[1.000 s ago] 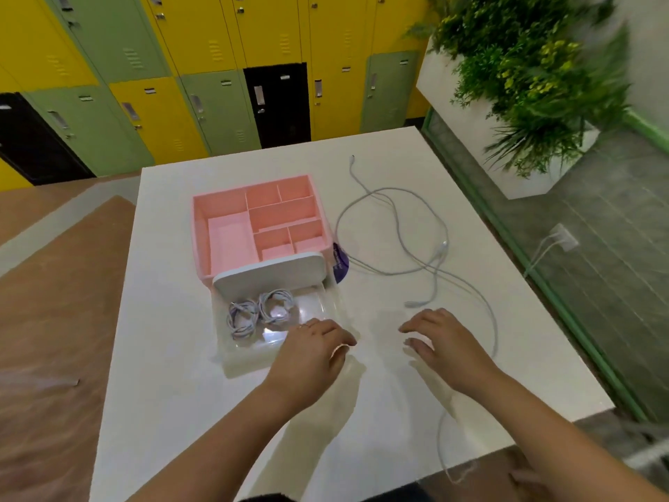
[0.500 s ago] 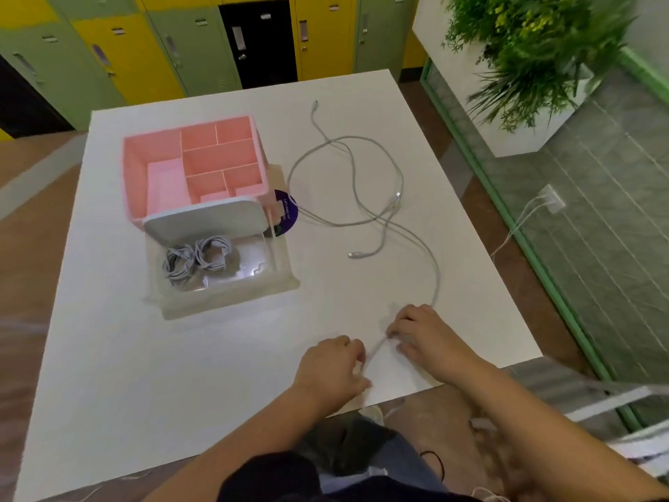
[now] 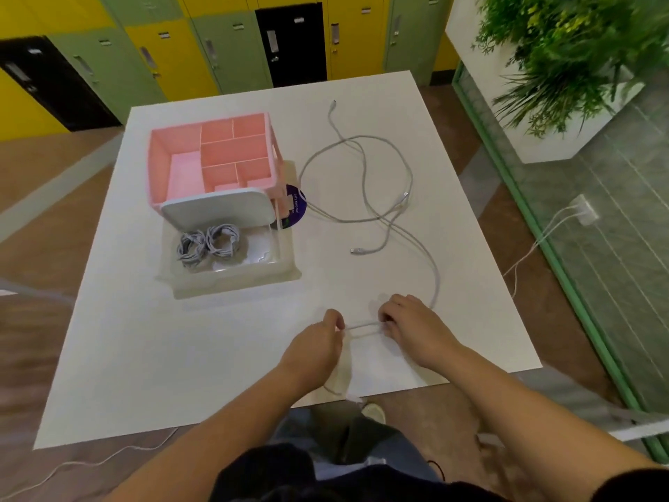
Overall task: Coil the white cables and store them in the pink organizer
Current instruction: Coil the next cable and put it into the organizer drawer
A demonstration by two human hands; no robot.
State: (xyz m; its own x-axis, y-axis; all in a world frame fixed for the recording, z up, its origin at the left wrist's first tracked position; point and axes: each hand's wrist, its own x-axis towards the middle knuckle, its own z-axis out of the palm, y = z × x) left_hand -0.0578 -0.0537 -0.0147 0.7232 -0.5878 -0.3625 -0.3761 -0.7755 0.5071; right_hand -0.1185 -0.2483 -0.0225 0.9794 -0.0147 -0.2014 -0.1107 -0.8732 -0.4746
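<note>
Head camera: near the table's (image 3: 181, 356) front edge, left hand (image 3: 318, 342) and right hand (image 3: 412, 326) are pinching a white cable (image 3: 362, 326) taut; pink organizer (image 3: 213, 159) is sitting toward the back-left corner.

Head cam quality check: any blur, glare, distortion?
Head view: wide-angle splays the table edges; plant and far-left floor are motion-smeared; left hand and right hand holding the white cable are fairly sharp; the clear drawer front is hazy, yet the coiled cables inside read clearly.
</note>
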